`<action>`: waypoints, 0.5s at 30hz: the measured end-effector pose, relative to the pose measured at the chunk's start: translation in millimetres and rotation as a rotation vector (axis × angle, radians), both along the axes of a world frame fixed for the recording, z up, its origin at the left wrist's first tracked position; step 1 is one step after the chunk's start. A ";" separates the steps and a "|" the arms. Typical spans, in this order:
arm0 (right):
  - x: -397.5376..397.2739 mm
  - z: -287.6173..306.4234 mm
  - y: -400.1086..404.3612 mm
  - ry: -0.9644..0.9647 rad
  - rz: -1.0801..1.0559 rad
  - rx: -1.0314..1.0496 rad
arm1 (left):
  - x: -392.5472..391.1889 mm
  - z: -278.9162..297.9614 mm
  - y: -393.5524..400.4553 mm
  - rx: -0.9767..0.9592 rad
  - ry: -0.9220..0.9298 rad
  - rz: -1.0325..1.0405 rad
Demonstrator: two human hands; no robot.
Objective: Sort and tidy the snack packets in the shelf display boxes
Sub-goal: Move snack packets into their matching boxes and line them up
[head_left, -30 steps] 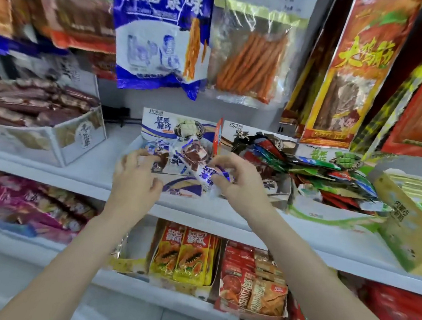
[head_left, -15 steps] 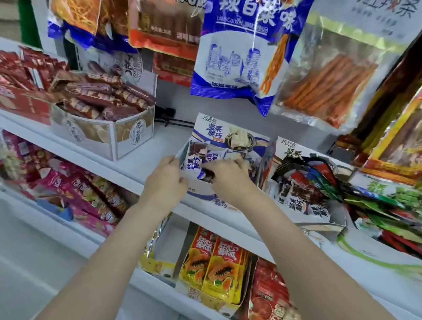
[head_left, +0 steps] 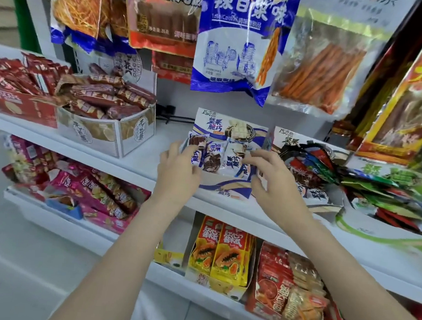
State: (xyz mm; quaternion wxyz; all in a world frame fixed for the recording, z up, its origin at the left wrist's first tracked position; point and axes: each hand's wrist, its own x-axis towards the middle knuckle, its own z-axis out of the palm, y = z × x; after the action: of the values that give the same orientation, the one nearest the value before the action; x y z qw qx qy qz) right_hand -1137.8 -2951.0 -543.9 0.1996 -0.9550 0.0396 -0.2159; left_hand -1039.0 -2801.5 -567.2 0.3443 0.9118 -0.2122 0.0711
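Note:
A white-and-blue display box (head_left: 227, 191) stands on the middle shelf, holding several white, blue and brown snack packets (head_left: 215, 157) set upright. At the box's left rim is my left hand (head_left: 177, 172), its fingers touching the leftmost packets. At the right side is my right hand (head_left: 272, 176), fingers spread, the index fingertip touching the packets on that side. Neither hand holds a packet clear of the box.
A second box of the same kind (head_left: 312, 193), right of it, holds mixed red, blue and green packets. A box of brown sausage packets (head_left: 119, 135) stands left. Large bags (head_left: 236, 41) hang overhead. The lower shelf holds papaya packets (head_left: 221, 253).
The packets I was gathering over the box one second ago now stand inside it. My hands have drawn apart toward the box's two sides. The view has shifted left.

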 end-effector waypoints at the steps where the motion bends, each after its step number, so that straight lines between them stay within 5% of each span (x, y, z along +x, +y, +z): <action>1: -16.0 1.7 -9.7 -0.026 -0.011 -0.015 | -5.3 3.8 -4.2 -0.045 -0.041 -0.008; 9: -88.2 7.5 -110.5 0.079 -0.275 -0.147 | -61.5 15.2 -83.6 -0.132 -0.253 -0.372; 15: -37.1 33.1 -146.4 0.280 -0.271 -0.404 | -80.0 4.3 -137.8 0.326 -0.170 -0.501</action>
State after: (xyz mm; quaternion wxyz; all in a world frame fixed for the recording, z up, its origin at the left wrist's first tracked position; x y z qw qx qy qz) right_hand -1174.9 -3097.4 -510.7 -0.0330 -0.9820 0.1503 -0.1099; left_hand -1119.1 -2939.3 -562.9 0.1814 0.8651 -0.4669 0.0252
